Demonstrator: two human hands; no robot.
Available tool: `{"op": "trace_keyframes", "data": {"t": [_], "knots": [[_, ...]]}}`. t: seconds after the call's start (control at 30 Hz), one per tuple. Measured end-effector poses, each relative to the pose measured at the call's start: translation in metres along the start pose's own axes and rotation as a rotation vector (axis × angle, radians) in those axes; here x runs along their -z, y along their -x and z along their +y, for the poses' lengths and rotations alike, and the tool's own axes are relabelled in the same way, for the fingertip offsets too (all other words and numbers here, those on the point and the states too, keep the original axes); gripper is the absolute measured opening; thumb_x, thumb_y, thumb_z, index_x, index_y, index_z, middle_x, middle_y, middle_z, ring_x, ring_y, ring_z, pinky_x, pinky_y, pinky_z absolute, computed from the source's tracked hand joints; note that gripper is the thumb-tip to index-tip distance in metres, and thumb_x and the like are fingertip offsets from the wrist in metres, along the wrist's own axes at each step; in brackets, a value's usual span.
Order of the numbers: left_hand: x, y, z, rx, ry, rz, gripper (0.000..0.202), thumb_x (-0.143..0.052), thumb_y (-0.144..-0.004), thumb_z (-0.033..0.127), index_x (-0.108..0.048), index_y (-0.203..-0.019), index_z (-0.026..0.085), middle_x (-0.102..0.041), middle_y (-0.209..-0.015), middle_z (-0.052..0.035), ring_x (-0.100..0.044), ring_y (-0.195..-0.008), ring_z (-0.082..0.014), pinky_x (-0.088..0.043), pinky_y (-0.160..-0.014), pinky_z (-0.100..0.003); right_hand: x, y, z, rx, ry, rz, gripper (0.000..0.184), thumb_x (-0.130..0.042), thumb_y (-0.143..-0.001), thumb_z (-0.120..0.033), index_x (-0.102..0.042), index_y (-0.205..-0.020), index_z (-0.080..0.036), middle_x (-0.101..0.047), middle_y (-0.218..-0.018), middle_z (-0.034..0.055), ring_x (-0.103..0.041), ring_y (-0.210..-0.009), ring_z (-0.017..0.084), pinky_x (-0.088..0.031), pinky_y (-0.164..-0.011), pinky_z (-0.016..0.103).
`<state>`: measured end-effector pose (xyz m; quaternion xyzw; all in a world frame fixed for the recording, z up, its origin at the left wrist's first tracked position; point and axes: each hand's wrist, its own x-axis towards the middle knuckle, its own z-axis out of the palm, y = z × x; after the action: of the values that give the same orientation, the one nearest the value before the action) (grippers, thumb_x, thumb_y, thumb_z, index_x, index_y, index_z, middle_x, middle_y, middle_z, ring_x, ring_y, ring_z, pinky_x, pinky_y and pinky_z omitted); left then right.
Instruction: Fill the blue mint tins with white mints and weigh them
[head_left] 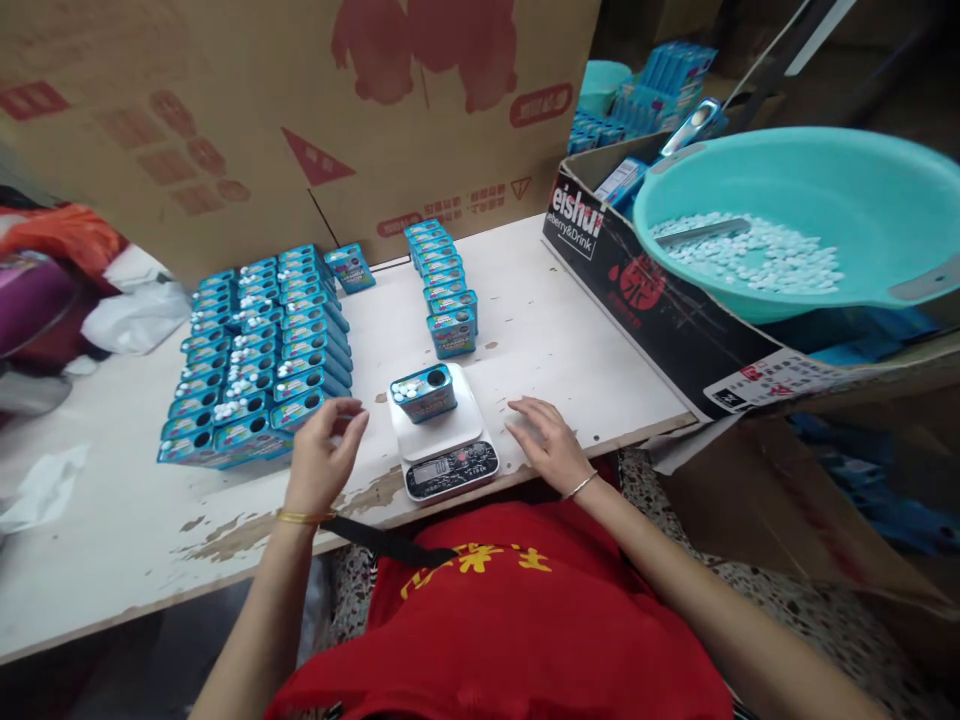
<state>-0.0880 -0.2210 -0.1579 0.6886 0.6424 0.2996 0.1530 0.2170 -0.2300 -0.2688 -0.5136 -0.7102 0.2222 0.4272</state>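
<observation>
On a small white digital scale (472,415) stands a blue candy tin (433,402), with several white tablets on its top beside a dark round hole. The scale's display seems to read 0.0. To the left of the scale, my left hand (324,452) hovers by the block of tins with bent fingers, thumb and forefinger apart, holding nothing. My right hand (551,442) is at the scale's right, fingers spread and nothing in them. Rows of blue tins (255,350), many with white tablets on top, are packed together at the left.
A line of blue tins (442,275) stands behind the scale, and one tin (349,268) sits apart. At right, a turquoise basin (885,180) of white tablets (787,262) with a metal scoop rests on a black carton (600,270). A large cardboard box (247,110) walls the back.
</observation>
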Motion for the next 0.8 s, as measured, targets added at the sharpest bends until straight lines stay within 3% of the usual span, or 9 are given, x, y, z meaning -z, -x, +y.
{"op": "trace_keyframes", "data": {"t": [0.13, 0.23, 0.37, 0.53, 0.8], "knots": [[-0.031, 0.044, -0.034, 0.223, 0.127, -0.072, 0.035, -0.055, -0.084, 0.049, -0.06, -0.098, 0.018, -0.067, -0.087, -0.0057, -0.066, -0.07, -0.0171, -0.051, -0.065, -0.03, 0.006, -0.005, -0.003, 0.015, -0.006, -0.045, 0.03, -0.051, -0.093, -0.036, -0.064, -0.115, -0.02, -0.067, -0.112, 0.0119, -0.058, -0.112, 0.026, -0.047, -0.1, 0.048], [-0.041, 0.058, -0.038, 0.268, 0.192, -0.079, 0.037, -0.055, -0.085, 0.049, -0.06, -0.103, 0.018, -0.068, -0.087, -0.0054, -0.066, -0.069, -0.0167, -0.053, -0.068, -0.031, 0.007, -0.011, -0.007, 0.039, 0.0, -0.051, 0.029, -0.051, -0.093, -0.035, -0.065, -0.113, -0.019, -0.068, -0.11, 0.0123, -0.059, -0.109, 0.026, -0.048, -0.099, 0.047], [-0.036, 0.05, -0.022, 0.03, 0.095, 0.062, 0.036, -0.053, -0.09, 0.041, -0.057, -0.118, 0.019, -0.067, -0.104, -0.0097, -0.065, -0.092, -0.02, -0.053, -0.079, -0.035, 0.006, -0.022, -0.017, 0.075, 0.003, -0.049, 0.029, -0.051, -0.093, -0.034, -0.066, -0.111, -0.017, -0.068, -0.108, 0.0128, -0.06, -0.108, 0.026, -0.049, -0.097, 0.046], [-0.035, 0.03, -0.001, -0.311, -0.143, 0.177, 0.052, -0.056, -0.09, 0.034, -0.042, -0.138, 0.023, -0.051, -0.136, -0.0156, -0.046, -0.128, -0.0275, -0.039, -0.105, -0.047, -0.001, -0.035, -0.037, 0.115, -0.008, -0.026, 0.027, -0.05, -0.094, -0.03, -0.064, -0.115, -0.02, -0.067, -0.111, 0.0113, -0.058, -0.11, 0.026, -0.048, -0.097, 0.047], [-0.04, 0.01, 0.011, -0.468, -0.373, 0.143, 0.059, -0.058, -0.088, 0.037, -0.04, -0.14, 0.017, -0.042, -0.146, -0.0192, -0.029, -0.141, -0.0331, -0.027, -0.111, -0.052, -0.011, -0.044, -0.06, 0.187, -0.04, -0.03, 0.03, -0.051, -0.093, -0.019, -0.058, -0.123, -0.02, -0.061, -0.118, 0.0115, -0.053, -0.117, 0.023, -0.047, -0.101, 0.047]]}}
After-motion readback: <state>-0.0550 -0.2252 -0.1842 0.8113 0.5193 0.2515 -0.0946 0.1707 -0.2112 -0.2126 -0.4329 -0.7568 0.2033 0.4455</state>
